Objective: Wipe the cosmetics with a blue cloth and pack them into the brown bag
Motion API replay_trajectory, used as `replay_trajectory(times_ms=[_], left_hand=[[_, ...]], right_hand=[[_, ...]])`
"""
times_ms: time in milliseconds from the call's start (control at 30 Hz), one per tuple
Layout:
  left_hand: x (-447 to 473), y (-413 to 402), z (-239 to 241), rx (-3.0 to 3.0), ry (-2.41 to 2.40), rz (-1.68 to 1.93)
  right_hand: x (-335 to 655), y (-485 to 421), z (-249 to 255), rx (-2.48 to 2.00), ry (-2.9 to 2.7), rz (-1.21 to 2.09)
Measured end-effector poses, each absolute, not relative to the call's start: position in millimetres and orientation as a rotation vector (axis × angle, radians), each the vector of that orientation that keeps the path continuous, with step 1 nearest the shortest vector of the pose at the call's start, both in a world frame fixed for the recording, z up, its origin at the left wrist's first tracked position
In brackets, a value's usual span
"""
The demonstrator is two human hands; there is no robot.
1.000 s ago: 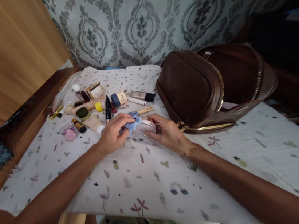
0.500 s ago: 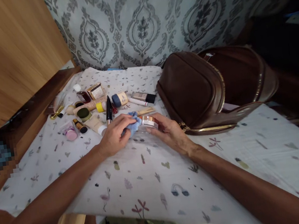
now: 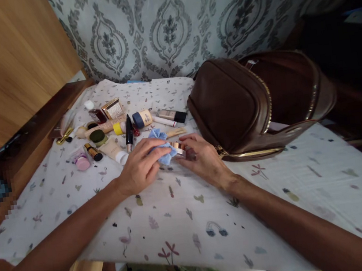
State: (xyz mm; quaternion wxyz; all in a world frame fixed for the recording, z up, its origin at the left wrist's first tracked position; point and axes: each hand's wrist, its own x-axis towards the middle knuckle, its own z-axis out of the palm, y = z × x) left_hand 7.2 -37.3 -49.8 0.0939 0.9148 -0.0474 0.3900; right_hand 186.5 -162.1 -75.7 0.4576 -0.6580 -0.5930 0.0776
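A small cosmetic jar [image 3: 179, 150] with clear sides and a copper-toned part is held just above the cloth-covered table. My right hand [image 3: 204, 157] is closed on its right side, thumb in front and fingers behind. My left hand [image 3: 141, 165] grips a crumpled blue cloth [image 3: 165, 153], which presses against the jar's left side and covers part of it. Just beyond the hands lie a beige flat stick [image 3: 176, 132] and a black tube [image 3: 129, 132]. A cream tube [image 3: 112, 150] with a white cap is left of my left hand.
A brown leather bag [image 3: 227, 107] with gold zips stands unzipped at the right. Several cosmetics, among them a blue-lidded jar [image 3: 142, 119], a gold compact [image 3: 112, 109] and a pink-capped bottle [image 3: 81, 161], lie at the left on the printed tablecloth [image 3: 178, 216].
My left hand has brought the blue cloth over the jar's left side, covering more of it. The right hand keeps its hold, fingers slightly shifted. The view has moved slightly.
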Motion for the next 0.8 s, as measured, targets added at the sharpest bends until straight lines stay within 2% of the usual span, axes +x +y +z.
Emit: replay_trajectory(times_ms=[267, 567, 800], left_hand=[[8.1, -30.0, -54.5, 2.617, -0.008, 1.124], [5.8, -48.9, -44.7, 2.717, -0.311, 1.172], [7.9, -41.3, -45.0, 2.680, -0.250, 1.191]], right_hand=[[184.8, -168.5, -65.8, -1.606, -1.462, 0.331], [178.0, -170.5, -66.0, -1.481, -1.674, 0.117], [182.3, -164.3, -73.4, -1.636, -1.516, 0.285]])
